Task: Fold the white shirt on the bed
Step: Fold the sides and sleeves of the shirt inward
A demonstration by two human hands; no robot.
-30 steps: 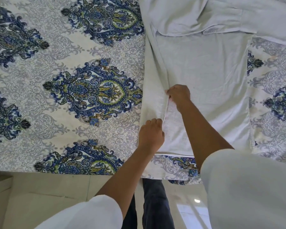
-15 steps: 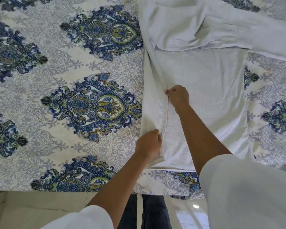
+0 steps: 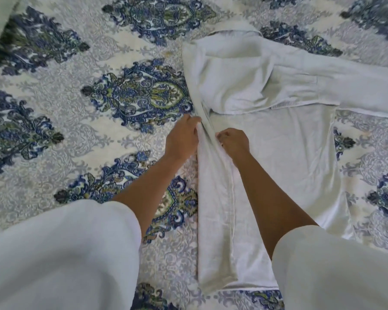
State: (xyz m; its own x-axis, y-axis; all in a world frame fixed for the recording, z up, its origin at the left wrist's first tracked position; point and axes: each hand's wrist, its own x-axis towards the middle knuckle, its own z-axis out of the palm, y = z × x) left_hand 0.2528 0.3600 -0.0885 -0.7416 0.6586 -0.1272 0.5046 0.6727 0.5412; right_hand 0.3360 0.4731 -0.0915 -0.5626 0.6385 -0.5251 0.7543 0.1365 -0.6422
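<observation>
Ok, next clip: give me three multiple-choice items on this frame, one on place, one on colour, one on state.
1. Where do the left hand and right hand hold the white shirt? A) collar B) folded strip along its left edge C) bottom hem
2. The bedsheet medallions are mostly: A) red B) blue and green C) orange
3. The hands are: A) flat, open B) empty fists C) pinching fabric
Answers: 1 B, both meet on that raised fold; 2 B, the pattern shows it; 3 C, fingers curl on cloth.
</observation>
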